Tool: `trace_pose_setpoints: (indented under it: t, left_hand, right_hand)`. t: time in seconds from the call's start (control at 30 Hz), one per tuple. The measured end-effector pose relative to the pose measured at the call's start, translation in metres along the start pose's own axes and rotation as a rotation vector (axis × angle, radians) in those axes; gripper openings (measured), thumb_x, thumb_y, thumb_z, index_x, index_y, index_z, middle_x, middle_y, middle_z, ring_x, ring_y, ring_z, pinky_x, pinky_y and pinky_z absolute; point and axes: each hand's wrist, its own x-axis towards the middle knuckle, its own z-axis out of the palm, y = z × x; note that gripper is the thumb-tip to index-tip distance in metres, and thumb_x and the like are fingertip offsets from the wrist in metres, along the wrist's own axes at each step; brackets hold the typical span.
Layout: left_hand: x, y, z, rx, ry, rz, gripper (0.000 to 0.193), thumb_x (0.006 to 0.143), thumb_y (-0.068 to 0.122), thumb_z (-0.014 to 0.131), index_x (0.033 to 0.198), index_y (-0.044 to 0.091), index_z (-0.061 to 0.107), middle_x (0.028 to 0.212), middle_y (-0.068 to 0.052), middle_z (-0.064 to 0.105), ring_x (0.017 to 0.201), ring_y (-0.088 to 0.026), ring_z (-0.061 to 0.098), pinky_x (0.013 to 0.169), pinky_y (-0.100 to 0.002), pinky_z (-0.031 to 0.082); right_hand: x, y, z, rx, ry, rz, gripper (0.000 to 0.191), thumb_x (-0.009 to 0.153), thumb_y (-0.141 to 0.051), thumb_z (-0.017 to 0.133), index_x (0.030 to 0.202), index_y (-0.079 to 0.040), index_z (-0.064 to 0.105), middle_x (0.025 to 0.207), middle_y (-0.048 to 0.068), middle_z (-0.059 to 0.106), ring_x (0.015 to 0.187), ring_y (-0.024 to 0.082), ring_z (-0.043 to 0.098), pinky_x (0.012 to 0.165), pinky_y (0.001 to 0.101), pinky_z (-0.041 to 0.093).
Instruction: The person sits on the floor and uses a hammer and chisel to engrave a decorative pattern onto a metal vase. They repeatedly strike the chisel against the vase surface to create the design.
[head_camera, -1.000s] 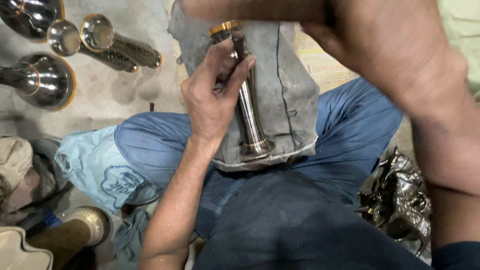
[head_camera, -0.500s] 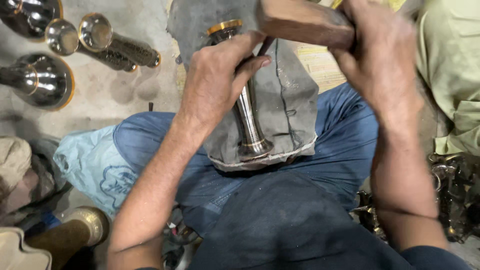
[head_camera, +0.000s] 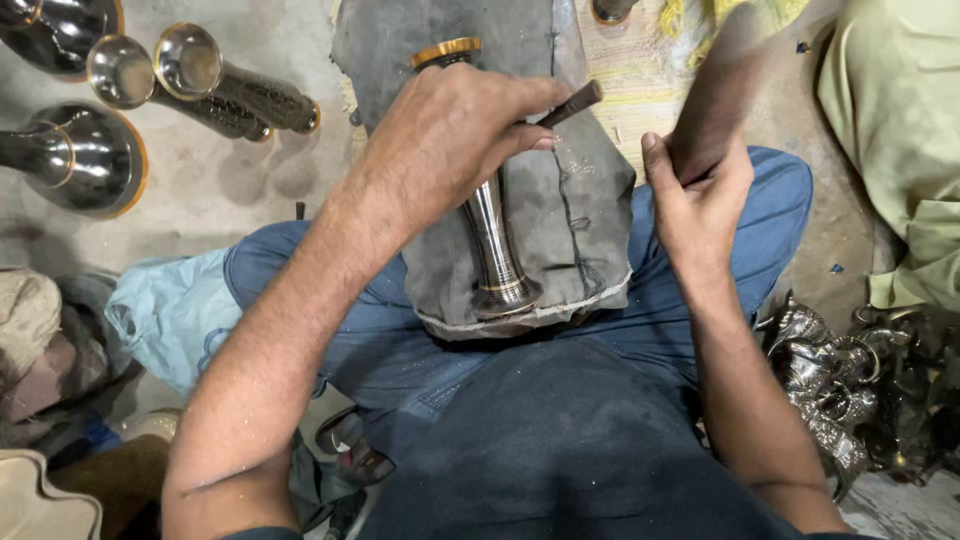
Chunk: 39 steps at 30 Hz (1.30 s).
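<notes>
now left hand clamps punch on vase; right hand grips blurred mallet.

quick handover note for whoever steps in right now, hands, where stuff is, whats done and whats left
Left hand: pins the metal vase on the grey cloth pad over the lap and grips a thin punch against it.
Right hand: holds a wooden mallet, raised and blurred, apart from the punch.
Nearby: similar vases lie on the floor to the left; ornate metal pieces sit to the right.
Done: cannot tell how much of the vase is worked.
Left: seemingly more strikes on the punch.
</notes>
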Motion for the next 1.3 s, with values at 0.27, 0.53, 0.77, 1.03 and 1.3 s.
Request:
trace_pose_setpoints:
  t: [0.27, 0.53, 0.77, 1.03, 1.3]
  left_hand:
    - [0.004, 0.001, -0.002, 0.07, -0.083, 0.041, 0.031, 0.094, 0.032, 0.074, 0.122, 0.018, 0.072, 0.088, -0.004, 0.077, 0.08, -0.026, 0.074, 0.069, -0.044, 0.057]
    - [0.004, 0.004, -0.004, 0.071, -0.093, 0.024, 0.031, 0.093, 0.031, 0.074, 0.12, 0.017, 0.072, 0.092, -0.005, 0.078, 0.082, -0.029, 0.073, 0.068, -0.045, 0.056]
    - [-0.002, 0.001, -0.005, -0.027, -0.054, 0.027, 0.031, 0.093, 0.027, 0.076, 0.123, 0.017, 0.072, 0.094, -0.004, 0.078, 0.083, -0.026, 0.075, 0.075, -0.044, 0.058]
    - [-0.017, -0.014, -0.011, -0.214, 0.134, 0.002, 0.037, 0.1, 0.025, 0.079, 0.131, 0.008, 0.068, 0.111, -0.009, 0.076, 0.095, -0.025, 0.077, 0.084, -0.036, 0.062]
    - [-0.01, -0.015, -0.018, -0.122, 0.079, 0.142, 0.033, 0.104, 0.027, 0.076, 0.131, 0.011, 0.068, 0.111, -0.008, 0.076, 0.1, -0.026, 0.074, 0.086, -0.039, 0.058]
  right_hand:
    - [-0.022, 0.012, 0.008, -0.076, 0.013, -0.152, 0.031, 0.09, 0.01, 0.072, 0.115, 0.004, 0.055, 0.098, 0.019, 0.067, 0.092, 0.025, 0.068, 0.082, 0.0348, 0.054]
    - [-0.022, 0.019, 0.004, -0.101, 0.041, -0.064, 0.031, 0.088, 0.007, 0.071, 0.115, 0.004, 0.056, 0.097, 0.015, 0.069, 0.091, 0.023, 0.071, 0.078, 0.0331, 0.054]
    - [-0.018, 0.016, -0.003, -0.254, 0.026, -0.116, 0.028, 0.091, 0.002, 0.076, 0.112, 0.003, 0.058, 0.096, 0.011, 0.066, 0.088, 0.017, 0.065, 0.075, 0.0326, 0.052]
    - [-0.01, 0.002, -0.005, 0.111, 0.05, 0.015, 0.027, 0.105, -0.007, 0.08, 0.12, 0.002, 0.06, 0.103, 0.007, 0.068, 0.096, 0.011, 0.061, 0.088, 0.0278, 0.052]
    - [-0.006, -0.004, -0.003, 0.126, 0.147, -0.061, 0.025, 0.106, -0.008, 0.082, 0.114, 0.004, 0.061, 0.092, 0.007, 0.069, 0.082, 0.014, 0.063, 0.08, 0.0296, 0.052]
